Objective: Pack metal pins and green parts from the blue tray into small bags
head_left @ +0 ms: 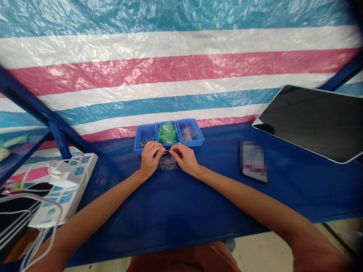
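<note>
My left hand [150, 160] and my right hand [185, 158] meet just in front of three blue bins, fingertips pinched close together. Something small and thin spans the gap between them, too small to name. Beneath my fingers, small clear plastic bags [168, 164] with thin metal pieces lie on the blue table [159, 215]. Loose metal pins sit in the left bin [138, 133], partly hidden by my left hand. Green packets [167, 132] fill the middle bin, and clear plastic bags [189, 133] lie in the right bin.
A blurred-out phone-like device [253, 161] lies to the right, with a large dark-screened tablet or monitor [314, 122] behind it. At left are a white power strip [82, 177] and tangled cables [58, 211]. A striped plastic sheet [181, 71] hangs behind the table.
</note>
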Tool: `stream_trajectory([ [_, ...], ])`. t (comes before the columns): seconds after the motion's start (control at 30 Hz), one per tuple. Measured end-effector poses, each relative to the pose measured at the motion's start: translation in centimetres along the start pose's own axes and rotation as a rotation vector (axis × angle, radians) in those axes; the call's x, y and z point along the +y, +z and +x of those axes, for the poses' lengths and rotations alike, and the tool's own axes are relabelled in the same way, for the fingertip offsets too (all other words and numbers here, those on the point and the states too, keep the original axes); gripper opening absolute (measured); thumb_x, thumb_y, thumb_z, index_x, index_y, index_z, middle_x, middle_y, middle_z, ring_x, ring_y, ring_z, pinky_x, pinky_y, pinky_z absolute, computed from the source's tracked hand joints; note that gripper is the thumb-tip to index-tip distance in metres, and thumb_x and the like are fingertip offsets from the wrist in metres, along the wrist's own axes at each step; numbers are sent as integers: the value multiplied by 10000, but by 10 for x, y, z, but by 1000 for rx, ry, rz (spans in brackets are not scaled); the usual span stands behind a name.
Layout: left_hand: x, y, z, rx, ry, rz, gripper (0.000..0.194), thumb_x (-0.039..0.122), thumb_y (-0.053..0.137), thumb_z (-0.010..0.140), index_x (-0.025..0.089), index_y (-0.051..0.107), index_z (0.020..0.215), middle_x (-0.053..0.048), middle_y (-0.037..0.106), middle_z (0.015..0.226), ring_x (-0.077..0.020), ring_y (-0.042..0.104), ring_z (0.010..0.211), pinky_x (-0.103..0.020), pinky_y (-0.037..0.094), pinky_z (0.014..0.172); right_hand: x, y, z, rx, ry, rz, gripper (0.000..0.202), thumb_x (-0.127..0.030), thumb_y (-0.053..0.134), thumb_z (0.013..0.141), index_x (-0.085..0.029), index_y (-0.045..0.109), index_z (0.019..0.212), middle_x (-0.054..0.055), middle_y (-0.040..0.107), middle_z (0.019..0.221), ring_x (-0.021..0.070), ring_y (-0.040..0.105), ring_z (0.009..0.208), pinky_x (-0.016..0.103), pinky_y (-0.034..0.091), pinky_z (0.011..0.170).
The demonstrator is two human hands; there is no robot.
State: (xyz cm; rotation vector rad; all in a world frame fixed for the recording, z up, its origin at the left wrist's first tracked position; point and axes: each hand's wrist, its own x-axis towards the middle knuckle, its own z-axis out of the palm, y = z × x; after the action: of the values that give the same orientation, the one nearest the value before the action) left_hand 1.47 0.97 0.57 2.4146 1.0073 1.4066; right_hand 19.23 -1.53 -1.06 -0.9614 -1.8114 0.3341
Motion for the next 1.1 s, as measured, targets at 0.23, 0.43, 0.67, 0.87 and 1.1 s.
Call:
stream_trajectory([
  [0.23,0,0,0,18,4,-11,183,246,496,907,167,608,785,-42,631,840,-164,560,875,-350,443,857,1,0,0,-4,-32,-5,178,-306,464,930,-182,591,917,44,608,807,155,563,740,274,461,705],
  [0.43,1,-1,-1,2,-9,-29,204,258,474,917,164,600,786,-47,628,842,-165,563,878,-346,443,864,-1,-2,1,-14,-66,-8,225,-306,431,948,-181,611,896,50,604,807,157,563,755,273,458,715],
  [0.67,2,0,0,24,-21,-38,113,255,519,894,173,597,897,-38,627,874,-158,567,864,-324,447,844,2,-1,0,-33,-43,-51,288,-325,382,965,-180,606,857,49,581,772,158,547,731,275,448,695],
  [0.87,-1,2,-1,49,-8,-13,100,240,529,889,173,598,864,-40,624,864,-162,567,872,-334,446,847,1,-1,1,-12,-49,-12,223,-320,416,951,-187,595,962,60,616,845,169,570,786,290,460,740],
  [1.1,0,1,-1,39,-10,1,156,254,514,897,168,599,798,-43,629,849,-163,572,862,-342,447,846,-1,-1,0,-2,-44,-21,209,-303,422,948,-187,595,940,56,607,825,168,568,779,286,460,739],
])
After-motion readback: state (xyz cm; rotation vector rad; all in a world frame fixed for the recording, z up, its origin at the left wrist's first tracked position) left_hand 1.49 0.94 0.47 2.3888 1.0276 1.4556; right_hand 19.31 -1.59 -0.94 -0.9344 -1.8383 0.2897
